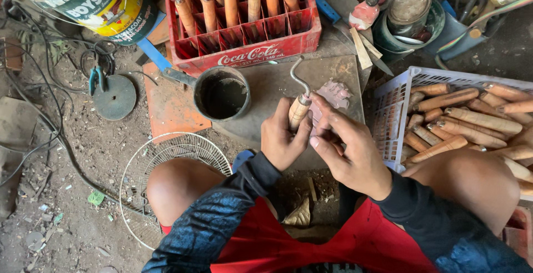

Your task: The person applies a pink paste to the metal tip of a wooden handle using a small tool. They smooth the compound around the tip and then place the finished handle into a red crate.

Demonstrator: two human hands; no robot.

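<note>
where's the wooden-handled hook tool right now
In the head view, the wooden-handled hook tool is at centre, upright in the left hand, the right hand touching it, just right of the dark metal cup.

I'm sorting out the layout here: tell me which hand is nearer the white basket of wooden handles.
Right. The right hand lies just beside the white basket, at its near corner; the left hand, gripping the hook tool, is farther off.

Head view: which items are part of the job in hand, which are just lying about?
In use:
left hand gripping the hook tool by its wooden handle
right hand touching that handle
pink putty on the slab
white basket of loose handles
red crate of handled tools

Lying about:
paint can
fan guard
pliers
metal cup
</note>
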